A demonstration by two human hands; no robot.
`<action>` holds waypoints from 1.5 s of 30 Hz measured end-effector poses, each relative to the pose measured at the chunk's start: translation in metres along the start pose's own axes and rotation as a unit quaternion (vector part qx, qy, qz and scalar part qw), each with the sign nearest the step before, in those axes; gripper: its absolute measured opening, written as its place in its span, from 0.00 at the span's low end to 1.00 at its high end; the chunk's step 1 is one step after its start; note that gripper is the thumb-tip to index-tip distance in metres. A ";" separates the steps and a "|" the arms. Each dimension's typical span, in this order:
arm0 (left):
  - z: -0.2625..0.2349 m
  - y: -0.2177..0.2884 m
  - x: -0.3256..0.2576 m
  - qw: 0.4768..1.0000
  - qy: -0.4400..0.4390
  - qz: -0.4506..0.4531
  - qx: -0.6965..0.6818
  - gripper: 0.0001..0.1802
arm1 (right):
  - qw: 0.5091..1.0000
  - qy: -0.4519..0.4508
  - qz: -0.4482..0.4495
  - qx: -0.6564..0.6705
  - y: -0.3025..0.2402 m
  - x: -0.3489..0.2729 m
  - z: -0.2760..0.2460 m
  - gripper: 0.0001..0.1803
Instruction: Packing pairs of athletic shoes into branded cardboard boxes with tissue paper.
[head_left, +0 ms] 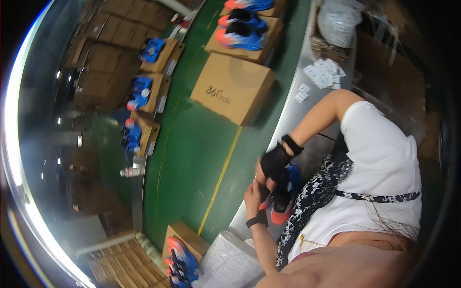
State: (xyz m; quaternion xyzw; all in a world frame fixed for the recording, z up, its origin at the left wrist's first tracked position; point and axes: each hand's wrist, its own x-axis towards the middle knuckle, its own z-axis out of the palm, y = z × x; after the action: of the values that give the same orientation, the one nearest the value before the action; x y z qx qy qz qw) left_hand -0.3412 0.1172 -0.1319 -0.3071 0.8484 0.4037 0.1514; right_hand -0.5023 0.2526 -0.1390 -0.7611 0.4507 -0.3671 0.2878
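Note:
My right hand [274, 164], in a black fingerless glove, reaches in from the upper right and bends over a pair of children's sports shoes. My left hand [252, 198], with a black band at the wrist, meets it from below, its fingers pressed together near the right fingertips. What the fingers pinch between them is too small and too dark to make out. Just beside and under the hands, a blue, black and orange sports shoe [281, 215] rests near my apron; part of the pair is hidden by the hands.
Small white packets [324, 73] are scattered on the metal table [301, 108], by a clear plastic bag [337, 21]. A green conveyor belt [192, 158] carries a closed cardboard box [233, 89] and blue-orange shoes [242, 36] on boxes. White wrapping [229, 261] lies at the near edge. More boxed shoes [139, 91] line the far side.

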 end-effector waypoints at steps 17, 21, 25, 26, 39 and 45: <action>-0.023 0.081 -0.014 0.934 0.254 0.237 0.083 0.35 | 0.870 0.392 0.229 -0.192 -0.057 -0.021 -0.058 0.42; -0.046 0.047 -0.004 0.978 0.177 0.104 0.049 0.32 | 0.819 0.542 0.186 -0.014 -0.071 -0.020 -0.057 0.37; -0.033 -0.047 -0.006 0.979 0.182 -0.042 -0.084 0.26 | 0.746 0.640 0.118 0.138 -0.065 -0.023 -0.058 0.34; -0.024 -0.075 0.001 0.968 0.248 -0.007 -0.037 0.24 | 0.722 0.661 0.119 0.167 -0.055 -0.030 -0.057 0.34; -0.050 -0.132 -0.055 0.897 0.300 -0.076 -0.317 0.22 | 0.631 0.387 0.590 -0.322 0.019 -0.221 0.051 0.13; -0.082 -0.227 -0.120 0.812 0.500 -0.100 -0.284 0.15 | 0.641 0.429 0.513 -0.376 0.030 -0.239 0.043 0.10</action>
State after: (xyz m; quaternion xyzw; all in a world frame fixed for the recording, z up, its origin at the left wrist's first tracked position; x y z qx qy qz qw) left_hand -0.1040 -0.0089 -0.1548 -0.5787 0.6197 0.3998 -0.3482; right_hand -0.5591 0.4588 -0.2580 -0.2075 0.9410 -0.2449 -0.1068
